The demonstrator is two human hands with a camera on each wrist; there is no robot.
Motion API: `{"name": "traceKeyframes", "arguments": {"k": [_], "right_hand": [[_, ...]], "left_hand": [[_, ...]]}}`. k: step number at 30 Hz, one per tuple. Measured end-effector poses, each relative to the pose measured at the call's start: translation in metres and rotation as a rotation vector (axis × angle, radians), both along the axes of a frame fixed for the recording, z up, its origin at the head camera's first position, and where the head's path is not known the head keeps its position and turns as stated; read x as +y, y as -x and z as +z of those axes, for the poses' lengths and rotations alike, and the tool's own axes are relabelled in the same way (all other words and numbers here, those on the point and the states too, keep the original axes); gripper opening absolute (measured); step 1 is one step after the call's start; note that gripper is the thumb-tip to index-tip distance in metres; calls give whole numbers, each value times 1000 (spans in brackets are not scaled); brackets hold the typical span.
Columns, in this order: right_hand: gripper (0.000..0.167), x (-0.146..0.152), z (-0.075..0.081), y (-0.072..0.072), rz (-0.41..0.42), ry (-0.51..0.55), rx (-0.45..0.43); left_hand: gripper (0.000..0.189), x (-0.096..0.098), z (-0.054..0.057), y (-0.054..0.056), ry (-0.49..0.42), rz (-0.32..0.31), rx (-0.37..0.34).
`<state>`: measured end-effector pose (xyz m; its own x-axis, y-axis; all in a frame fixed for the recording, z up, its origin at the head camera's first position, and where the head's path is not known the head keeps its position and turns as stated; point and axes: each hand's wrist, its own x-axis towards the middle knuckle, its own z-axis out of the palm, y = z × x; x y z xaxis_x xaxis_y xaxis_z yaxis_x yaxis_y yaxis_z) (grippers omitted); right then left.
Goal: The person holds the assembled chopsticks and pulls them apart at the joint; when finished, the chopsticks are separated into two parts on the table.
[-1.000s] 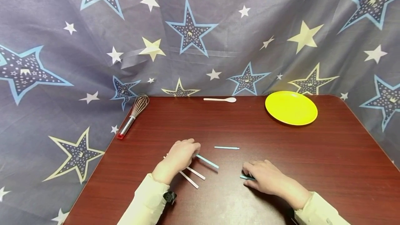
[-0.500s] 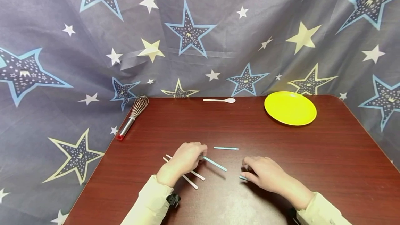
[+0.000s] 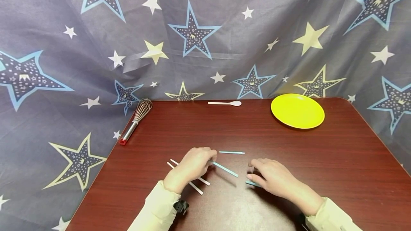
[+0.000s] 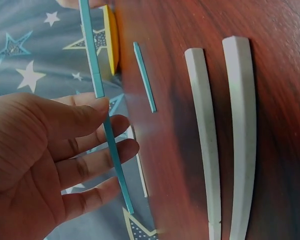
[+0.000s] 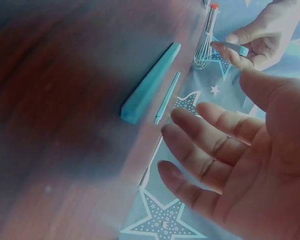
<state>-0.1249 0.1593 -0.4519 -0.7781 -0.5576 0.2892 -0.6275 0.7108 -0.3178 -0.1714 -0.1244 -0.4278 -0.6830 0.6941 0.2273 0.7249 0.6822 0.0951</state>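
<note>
My left hand [image 3: 196, 163] pinches a light-blue chopstick [image 4: 92, 50] between thumb and forefinger, tilted above the table, its other fingers loosely bent. Under and beside that hand lie two white chopsticks [image 4: 204, 130], roughly parallel. My right hand [image 3: 273, 177] hovers low over a second blue chopstick [image 5: 150, 85] lying on the table. Its fingers are spread and relaxed and hold nothing; in the head view the hand hides most of that chopstick. Farther back, between the hands, lies a third, thin blue stick [image 3: 232, 152] with a narrower tip.
The dark red-brown table [image 3: 192, 127] carries a whisk [image 3: 136, 120] along its left edge. A white spoon [image 3: 224, 103] lies at the back edge, and a yellow plate [image 3: 297, 111] sits at the back right. A grey star-patterned curtain [image 3: 205, 27] hangs behind.
My left hand has moved right with the pinched blue chopstick, away from the white ones. The right hand's fingers have lifted and opened off the blue chopstick below it.
</note>
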Motion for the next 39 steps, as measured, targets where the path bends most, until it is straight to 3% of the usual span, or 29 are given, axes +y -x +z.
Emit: {"name": "traceKeyframes", "arguments": {"k": [12, 39], "right_hand": [[32, -4, 0, 0, -31, 8, -10], [34, -11, 4, -4, 37, 80, -4]], "left_hand": [[20, 10, -1, -2, 13, 3, -12], [17, 47, -10, -8, 17, -22, -9]]}}
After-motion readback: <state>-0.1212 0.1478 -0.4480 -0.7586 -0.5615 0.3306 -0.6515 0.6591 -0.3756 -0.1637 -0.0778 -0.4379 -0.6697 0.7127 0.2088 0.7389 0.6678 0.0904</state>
